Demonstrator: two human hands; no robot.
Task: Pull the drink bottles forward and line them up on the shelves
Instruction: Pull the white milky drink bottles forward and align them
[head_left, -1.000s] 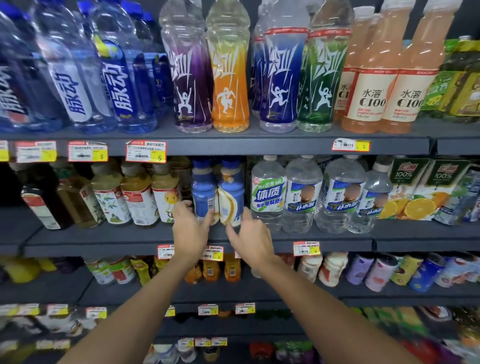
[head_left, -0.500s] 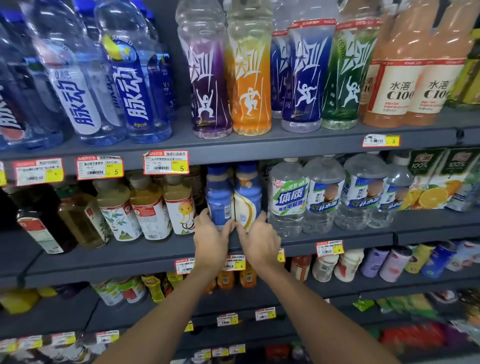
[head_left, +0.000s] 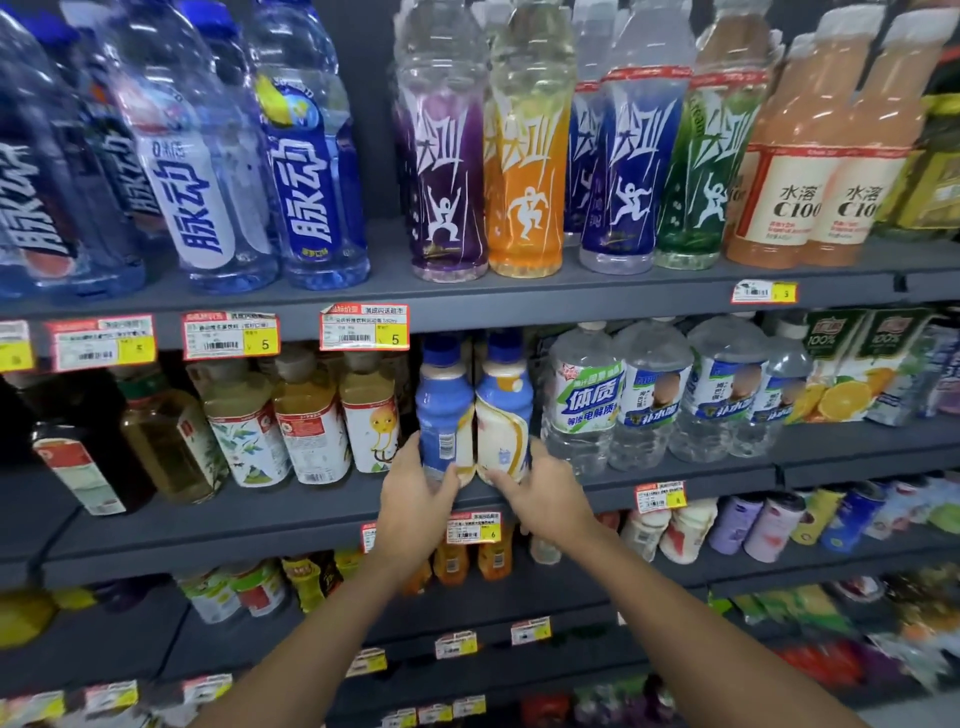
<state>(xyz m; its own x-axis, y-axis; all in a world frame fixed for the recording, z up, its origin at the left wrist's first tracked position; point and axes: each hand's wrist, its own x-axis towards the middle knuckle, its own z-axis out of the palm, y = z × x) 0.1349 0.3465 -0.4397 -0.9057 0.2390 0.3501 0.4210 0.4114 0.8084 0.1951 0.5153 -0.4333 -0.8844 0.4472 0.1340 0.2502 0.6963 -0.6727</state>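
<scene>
Two blue-capped milk-drink bottles stand side by side on the middle shelf (head_left: 260, 525). My left hand (head_left: 415, 506) grips the base of the left blue bottle (head_left: 444, 410), thumb on its front. My right hand (head_left: 540, 493) grips the base of the right blue-and-cream bottle (head_left: 501, 415), fingers round its right side. The two bottles touch each other. Both arms reach up from the bottom of the head view.
Tea bottles (head_left: 306, 426) stand left of the pair, clear electrolyte water bottles (head_left: 587, 400) right. Juice cartons (head_left: 852, 364) sit further right. The top shelf holds tall sports drinks (head_left: 524, 171) and blue water bottles (head_left: 306, 171). Lower shelves carry small bottles and cans (head_left: 769, 525).
Both hands have closed round the bases of the two blue-capped bottles, which now stand nearer the shelf's front edge. The camera has moved closer.
</scene>
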